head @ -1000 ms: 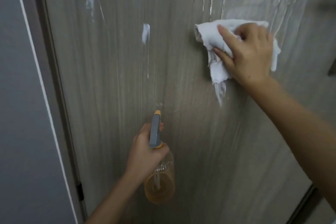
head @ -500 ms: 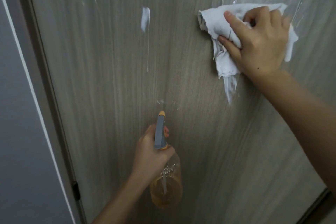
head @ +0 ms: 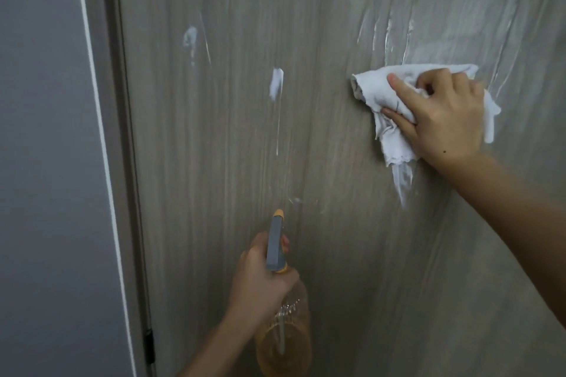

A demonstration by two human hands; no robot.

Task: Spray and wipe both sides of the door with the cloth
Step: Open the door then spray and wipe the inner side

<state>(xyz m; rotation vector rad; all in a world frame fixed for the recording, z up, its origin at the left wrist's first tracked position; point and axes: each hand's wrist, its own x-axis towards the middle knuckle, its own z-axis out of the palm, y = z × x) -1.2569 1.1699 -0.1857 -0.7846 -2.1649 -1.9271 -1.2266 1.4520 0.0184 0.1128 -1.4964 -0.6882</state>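
Observation:
A grey wood-grain door (head: pixel 337 162) fills most of the view. My right hand (head: pixel 441 119) grips a crumpled white cloth (head: pixel 376 86) and presses it against the door at the upper right. Wet streaks (head: pixel 389 34) shine above the cloth. Two white foam spots sit further left, one (head: pixel 276 82) with a thin run below it, the other (head: pixel 190 38) higher up. My left hand (head: pixel 260 281) holds an amber spray bottle (head: pixel 284 343) by its neck, low in the middle. Its grey nozzle (head: pixel 274 239) points up at the door.
The door frame (head: pixel 122 162) and a dark hinge (head: pixel 149 346) run down the left. Beyond the frame is a grey wall (head: pixel 39 162) with a thin white line (head: pixel 101 131) along it.
My right hand and the cloth have shifted a little lower relative to the foam spots. The view has swung left, showing more wall and frame. The spray bottle stays low.

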